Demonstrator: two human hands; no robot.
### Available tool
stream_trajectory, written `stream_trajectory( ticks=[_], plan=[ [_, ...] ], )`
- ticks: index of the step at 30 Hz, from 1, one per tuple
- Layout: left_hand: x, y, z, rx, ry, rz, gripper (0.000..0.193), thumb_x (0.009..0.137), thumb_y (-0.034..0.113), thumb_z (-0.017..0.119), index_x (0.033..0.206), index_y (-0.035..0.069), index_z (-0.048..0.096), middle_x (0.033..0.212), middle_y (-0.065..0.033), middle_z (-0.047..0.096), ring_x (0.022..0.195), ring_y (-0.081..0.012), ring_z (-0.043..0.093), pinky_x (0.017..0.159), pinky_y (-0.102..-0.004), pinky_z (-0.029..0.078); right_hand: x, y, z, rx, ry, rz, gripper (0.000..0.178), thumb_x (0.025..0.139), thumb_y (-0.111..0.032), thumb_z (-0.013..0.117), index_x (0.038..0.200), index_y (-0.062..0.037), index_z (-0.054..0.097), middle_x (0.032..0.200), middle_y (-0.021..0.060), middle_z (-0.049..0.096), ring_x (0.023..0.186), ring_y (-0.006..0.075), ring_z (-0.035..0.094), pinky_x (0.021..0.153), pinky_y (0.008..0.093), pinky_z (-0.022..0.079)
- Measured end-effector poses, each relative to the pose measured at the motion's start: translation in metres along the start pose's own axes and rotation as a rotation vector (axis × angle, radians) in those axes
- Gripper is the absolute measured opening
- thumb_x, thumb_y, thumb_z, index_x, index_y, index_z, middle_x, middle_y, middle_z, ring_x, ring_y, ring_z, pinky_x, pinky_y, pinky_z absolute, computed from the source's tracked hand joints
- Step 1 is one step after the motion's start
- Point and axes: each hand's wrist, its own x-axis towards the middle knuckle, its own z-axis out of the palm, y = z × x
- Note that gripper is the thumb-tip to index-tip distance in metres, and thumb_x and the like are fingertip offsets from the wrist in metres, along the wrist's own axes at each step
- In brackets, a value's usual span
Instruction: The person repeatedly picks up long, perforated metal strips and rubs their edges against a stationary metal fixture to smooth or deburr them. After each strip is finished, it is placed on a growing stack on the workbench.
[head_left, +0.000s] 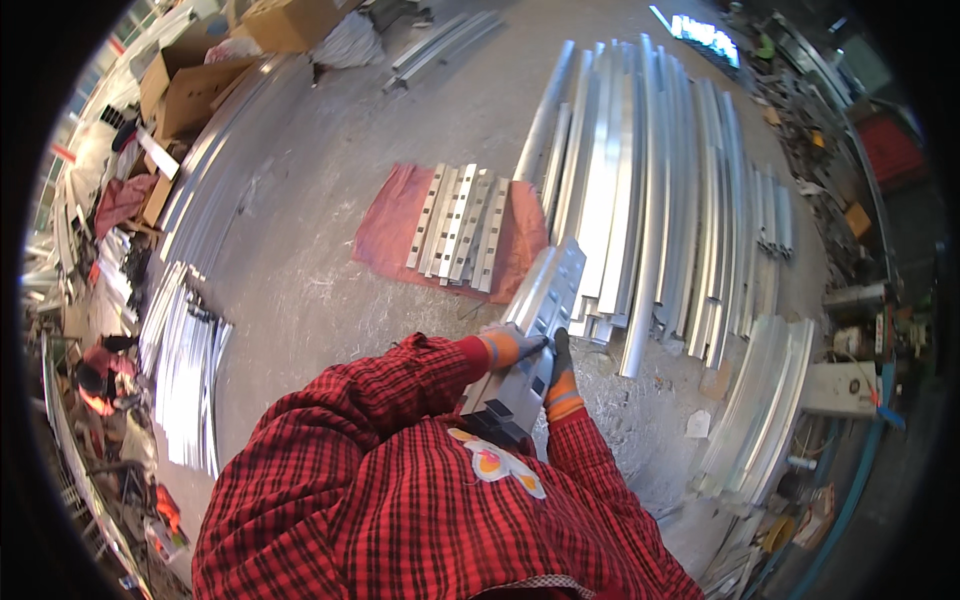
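My left hand, in an orange and grey glove with dark fingertips, is closed on the left side of a bundle of silvery metal profiles. On the bundle's other side, my similarly gloved right hand grips its edge. The bundle slants away from my body, and its near end, with dark square openings, is close to my chest. How many profiles it holds I cannot tell. Beyond it, several shorter metal profiles with square cut-outs lie side by side on a red cloth on the floor.
Long silvery metal tubes lie in rows on the right, with wide channels nearer me. Stacked profiles and cardboard boxes line the left. Another person is at the far left. A machine stands at the right edge.
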Motion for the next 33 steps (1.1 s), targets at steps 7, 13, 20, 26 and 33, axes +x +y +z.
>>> stream_trajectory(
  ticks=[7, 13, 20, 26, 33],
  plan=[
    [0.060, -0.057, -0.039, -0.163, 0.085, -0.053, 0.061, 0.093, 0.069, 0.044, 0.138, 0.029, 0.058, 0.136, -0.0293, 0.051, 0.127, -0.0502, 0.047, 0.106, -0.0485, 0.040, 0.110, -0.012, 0.019, -0.146, 0.039, 0.281, 0.084, 0.085, -0.070, 0.063, 0.137, -0.0061, 0.049, 0.120, 0.0140, 0.063, 0.102, 0.0308, 0.065, 0.088, 0.0423, 0.056],
    [0.136, -0.118, -0.059, 0.074, 0.133, -0.006, 0.064, 0.094, 0.064, 0.048, 0.149, 0.032, 0.044, 0.139, -0.0283, 0.047, 0.127, -0.0473, 0.046, 0.106, -0.0479, 0.041, 0.222, 0.015, -0.013, -0.300, 0.140, 0.233, 0.066, 0.090, -0.063, 0.063, 0.127, -0.0081, 0.057, 0.116, 0.0083, 0.061, 0.099, 0.0223, 0.063, 0.083, 0.0394, 0.055],
    [0.286, -0.189, -0.114, -0.331, 0.316, 0.030, 0.105, 0.081, 0.069, 0.067, 0.149, -0.005, 0.038, 0.140, -0.0327, 0.048, 0.128, -0.0457, 0.049, 0.108, -0.0454, 0.041, 0.379, 0.019, -0.054, -0.444, 0.216, 0.044, 0.053, 0.101, -0.043, 0.055, 0.140, -0.0069, 0.053, 0.128, 0.0098, 0.059, 0.110, 0.0206, 0.058, 0.095, 0.0330, 0.049],
    [0.436, -0.251, -0.138, -0.652, 0.306, 0.188, 0.090, 0.084, 0.050, 0.075, 0.147, -0.004, 0.041, 0.135, -0.0298, 0.054, 0.128, -0.0423, 0.051, 0.107, -0.0432, 0.043, 0.505, -0.003, -0.051, -0.859, 0.338, -0.251, 0.058, 0.100, -0.047, 0.057, 0.141, -0.0062, 0.054, 0.133, 0.0102, 0.061, 0.117, 0.0191, 0.059, 0.101, 0.0329, 0.046],
    [0.539, -0.311, -0.148, -0.941, 0.192, 0.290, 0.059, 0.090, 0.030, 0.074, 0.140, 0.008, 0.052, 0.118, -0.0074, 0.067, 0.097, -0.0148, 0.065, 0.084, -0.0303, 0.054, 0.607, 0.015, -0.075, -0.763, 0.398, -0.243, 0.051, 0.098, -0.044, 0.063, 0.126, -0.0015, 0.060, 0.116, 0.0063, 0.065, 0.102, 0.0153, 0.060, 0.091, 0.0300, 0.048]
  ],
)
